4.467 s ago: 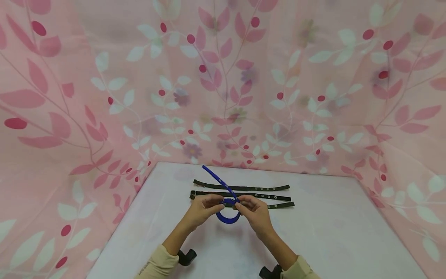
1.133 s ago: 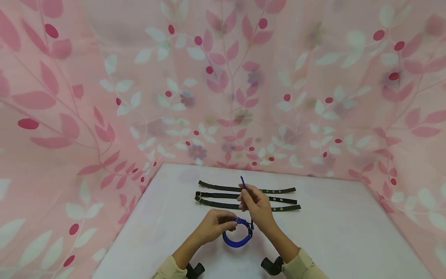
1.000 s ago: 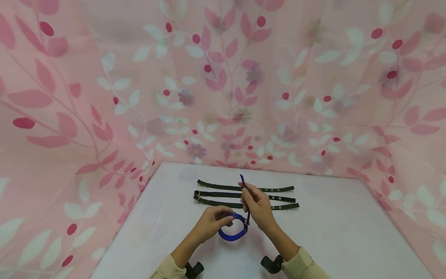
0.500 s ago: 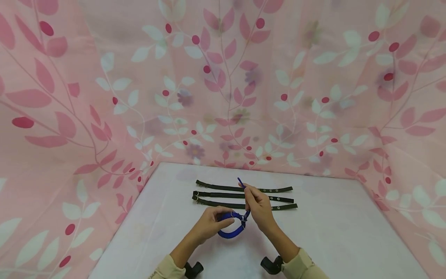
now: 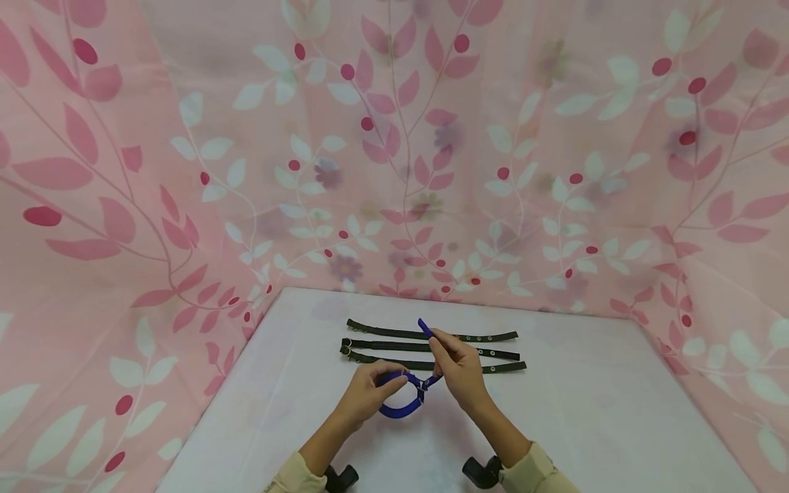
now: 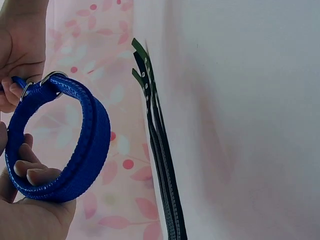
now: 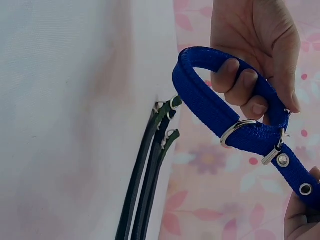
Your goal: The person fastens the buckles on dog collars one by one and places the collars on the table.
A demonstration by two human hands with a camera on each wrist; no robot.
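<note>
A blue pet collar [image 5: 401,413] is bent into a loop and held above the table. My left hand [image 5: 364,394] grips the loop's left side, its fingers passing through the ring in the left wrist view. The collar's free end is pinched by my right hand [image 5: 459,370], its tip sticking up past the fingers. In the right wrist view the strap passes through a metal buckle [image 7: 272,155], beside a D-ring [image 7: 235,131]. Metal eyelets [image 7: 283,160] show on the strap between buckle and right hand.
Three dark green collars [image 5: 394,361] lie side by side on the white table [image 5: 585,397], behind my hands. Their ringed ends point left, their eyelet ends right. A pink floral cloth [image 5: 394,171] surrounds the table at the back and sides.
Earlier both hands were together at the buckle; then the right hand took the free end. Over the last second the loop has shifted left and slightly up, and the strap slants more toward the right hand.
</note>
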